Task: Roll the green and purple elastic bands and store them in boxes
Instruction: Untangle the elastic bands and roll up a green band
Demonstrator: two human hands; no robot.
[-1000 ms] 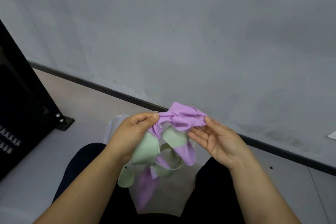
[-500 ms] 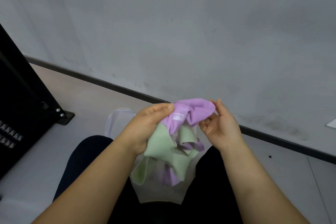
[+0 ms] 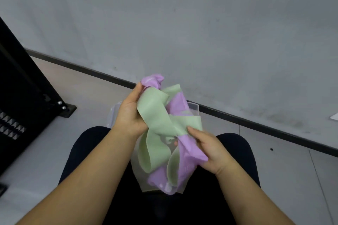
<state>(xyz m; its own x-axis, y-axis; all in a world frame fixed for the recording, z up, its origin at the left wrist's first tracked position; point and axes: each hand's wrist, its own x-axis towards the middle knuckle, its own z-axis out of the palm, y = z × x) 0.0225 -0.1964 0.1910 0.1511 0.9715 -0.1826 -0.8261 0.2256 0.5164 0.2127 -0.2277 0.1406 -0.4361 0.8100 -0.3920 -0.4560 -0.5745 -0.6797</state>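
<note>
A tangle of green elastic band [image 3: 155,115] and purple elastic band [image 3: 188,159] hangs in front of me over my lap. My left hand [image 3: 128,113] grips the upper part of the bundle, where a bunched purple end sticks up above my thumb. My right hand [image 3: 208,150] holds the lower part, thumb on the green band and fingers behind the purple one. A clear plastic box [image 3: 193,107] lies on the floor behind the bundle, mostly hidden by it and by my left hand. Loose loops of both bands dangle between my knees.
A black metal stand [image 3: 27,97] with a bolted foot takes up the left side. A grey wall with a dark skirting strip [image 3: 256,124] runs across behind the box. My dark-trousered legs fill the bottom of the view.
My right hand let go of the purple top end and dropped down to take hold of the lower part of the bundle. The bundle rose and more green band now faces me.
</note>
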